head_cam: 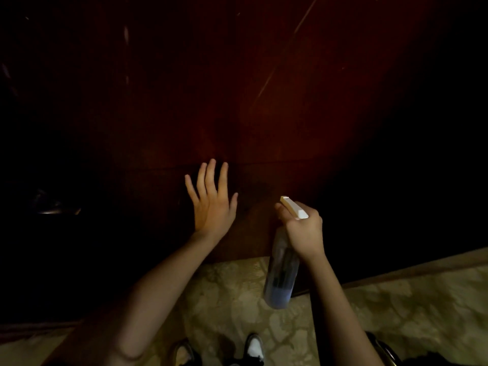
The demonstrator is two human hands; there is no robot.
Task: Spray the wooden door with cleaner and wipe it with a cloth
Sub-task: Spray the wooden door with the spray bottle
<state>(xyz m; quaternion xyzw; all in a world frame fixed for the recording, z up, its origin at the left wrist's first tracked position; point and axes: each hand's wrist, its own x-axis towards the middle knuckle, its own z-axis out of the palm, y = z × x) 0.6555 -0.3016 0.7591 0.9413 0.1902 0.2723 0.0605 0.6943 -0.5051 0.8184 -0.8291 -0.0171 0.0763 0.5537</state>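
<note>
The dark reddish wooden door (264,101) fills the upper part of the head view and is dimly lit. My left hand (211,202) lies flat on the lower door with its fingers straight and spread. To its right, my right hand (303,228) grips the neck of a clear spray bottle (282,268) holding blue liquid at its bottom. The bottle's white nozzle (293,207) points up and left toward the door. No cloth is in view.
A metal door handle (56,207) glints faintly at the far left. Below the door lies a patterned beige floor (396,313), with my shoes (254,350) at the bottom edge. A dark object (383,350) sits at the bottom right.
</note>
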